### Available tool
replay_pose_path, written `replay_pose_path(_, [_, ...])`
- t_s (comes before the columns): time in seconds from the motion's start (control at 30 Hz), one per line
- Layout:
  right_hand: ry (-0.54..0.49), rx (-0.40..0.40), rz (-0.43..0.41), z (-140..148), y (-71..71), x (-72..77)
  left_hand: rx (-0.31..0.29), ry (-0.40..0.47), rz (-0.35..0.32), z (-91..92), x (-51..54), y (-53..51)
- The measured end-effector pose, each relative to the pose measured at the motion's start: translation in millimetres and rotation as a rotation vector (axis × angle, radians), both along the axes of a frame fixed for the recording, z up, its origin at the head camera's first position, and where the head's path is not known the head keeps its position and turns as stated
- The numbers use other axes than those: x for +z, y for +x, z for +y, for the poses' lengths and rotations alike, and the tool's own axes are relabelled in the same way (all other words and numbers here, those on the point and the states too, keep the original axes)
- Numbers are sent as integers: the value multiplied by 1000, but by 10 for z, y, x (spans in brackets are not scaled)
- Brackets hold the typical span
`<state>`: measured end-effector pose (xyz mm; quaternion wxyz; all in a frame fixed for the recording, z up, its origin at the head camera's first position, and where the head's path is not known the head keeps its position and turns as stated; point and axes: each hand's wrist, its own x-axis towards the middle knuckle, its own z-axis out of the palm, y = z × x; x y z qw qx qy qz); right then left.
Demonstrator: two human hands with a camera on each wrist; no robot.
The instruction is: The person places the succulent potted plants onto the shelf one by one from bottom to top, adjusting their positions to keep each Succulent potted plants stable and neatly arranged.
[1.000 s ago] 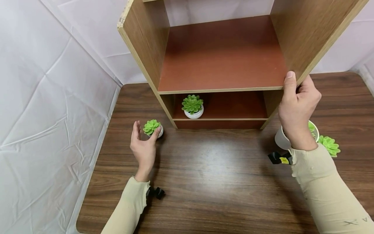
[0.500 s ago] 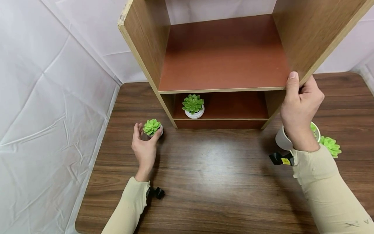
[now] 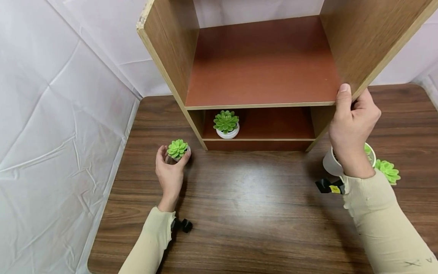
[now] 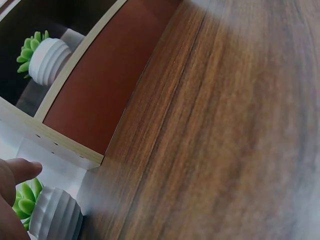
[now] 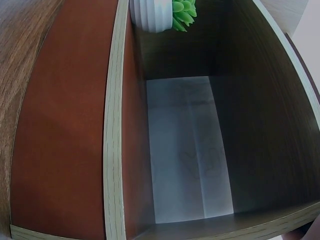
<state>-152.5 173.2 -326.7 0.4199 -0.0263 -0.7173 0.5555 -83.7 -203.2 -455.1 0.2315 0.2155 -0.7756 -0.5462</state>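
Observation:
In the head view my left hand (image 3: 170, 173) curls round a small potted succulent (image 3: 177, 148) on the table, thumb on its right and fingers on its left. The left wrist view shows its ribbed white pot (image 4: 56, 214) beside the shelf's corner, with one digit over the green leaves. My right hand (image 3: 352, 127) grips the right side panel of the wooden shelf unit (image 3: 263, 64), thumb inside and fingers outside. A second potted succulent (image 3: 226, 123) sits upright at the left of the lower compartment, and its pot (image 5: 151, 15) also shows in the right wrist view.
By my right wrist, partly hidden, stands a white pot (image 3: 331, 163) with green inside. A bright green succulent (image 3: 388, 171) shows beyond the right sleeve. White sheeting (image 3: 48, 152) borders the wood-grain table (image 3: 253, 213) at the left and back.
My left fingers have drawn in closer round the succulent. My right hand keeps its grip on the shelf, which appears shifted only very slightly in view. Both succulents at the left stay in place.

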Motion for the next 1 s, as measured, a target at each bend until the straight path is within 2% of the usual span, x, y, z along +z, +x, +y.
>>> replay_pose_path(0.4, [-17,-5,3,3,2,6,-21,9,-89,-6,-33,-18])
replay_pose_path(0.6, [-20,6,4,-17,-10,10,-6,39,-98,-16,-54,-8])
replay_pose_path(1.0, [-10,-4,11,-4,-12,-1,-24,62,-97,-24,-76,-39])
